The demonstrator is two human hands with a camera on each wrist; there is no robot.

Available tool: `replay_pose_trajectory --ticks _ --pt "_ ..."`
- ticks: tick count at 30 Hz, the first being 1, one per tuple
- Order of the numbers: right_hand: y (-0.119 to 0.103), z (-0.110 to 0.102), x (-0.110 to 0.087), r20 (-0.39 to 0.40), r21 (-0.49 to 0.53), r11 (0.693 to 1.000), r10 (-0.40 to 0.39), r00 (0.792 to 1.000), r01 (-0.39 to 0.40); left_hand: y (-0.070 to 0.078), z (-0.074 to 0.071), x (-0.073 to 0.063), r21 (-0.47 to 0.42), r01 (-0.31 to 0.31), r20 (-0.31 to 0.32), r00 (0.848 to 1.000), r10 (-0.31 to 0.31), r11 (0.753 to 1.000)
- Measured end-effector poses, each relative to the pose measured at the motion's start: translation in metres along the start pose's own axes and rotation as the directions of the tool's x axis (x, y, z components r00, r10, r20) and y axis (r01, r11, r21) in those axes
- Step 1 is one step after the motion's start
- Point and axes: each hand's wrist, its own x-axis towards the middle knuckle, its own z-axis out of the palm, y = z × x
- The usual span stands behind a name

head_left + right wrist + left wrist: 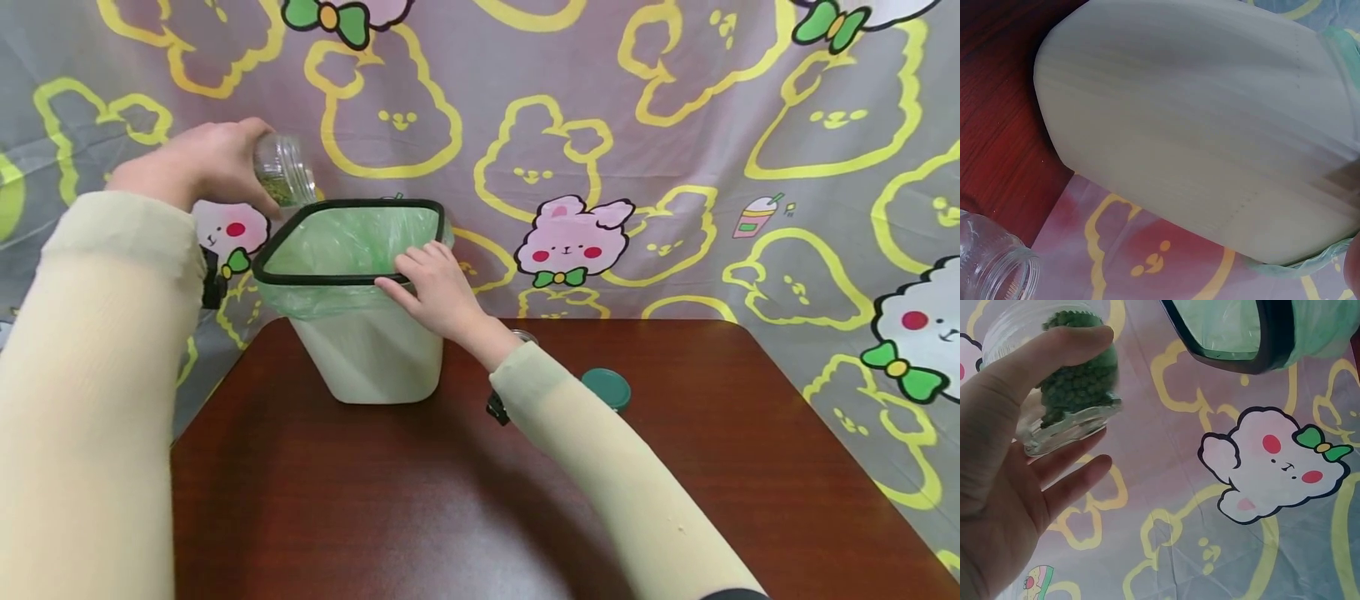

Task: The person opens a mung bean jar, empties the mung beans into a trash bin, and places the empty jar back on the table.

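My left hand point(206, 167) grips a clear glass jar point(273, 158) partly filled with small round green beans point(1079, 375), which look like mung beans. The jar lies tipped on its side just above the left rim of a white trash can point(375, 358), its mouth turned toward the can. A green plastic bag point(330, 237) lines the can, held under a black rim ring point(322, 281). At the can's right front corner my right hand point(442, 287) holds the rim, fingers over the top edge and thumb along the front.
A green lid point(606, 388) lies on the brown table point(360, 500), right of my right wrist. Beyond that wrist, a second clear glass jar point(1007, 269) is mostly hidden in the head view. A cartoon-printed cloth point(675, 275) hangs behind the table.
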Motion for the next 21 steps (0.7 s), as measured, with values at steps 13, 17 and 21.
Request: replay_pose_trajectory --ticks 13,17,21 --pt "-0.004 0.0021 -0.001 0.008 0.004 1.0 -0.008 1.0 0.008 -0.0007 0.0051 -0.0028 -0.012 0.015 0.064 0.998 -0.014 1.0" --pt "-0.0036 0.0008 -0.0015 -0.003 0.002 1.0 -0.001 1.0 0.001 -0.0001 0.0047 -0.001 -0.022 0.002 0.06 0.998 -0.001 1.0" --pt "-0.0026 -0.0001 -0.0009 -0.011 0.003 1.0 -0.001 1.0 0.001 -0.0002 0.0036 0.0003 -0.018 -0.001 0.055 0.998 0.002 1.0"
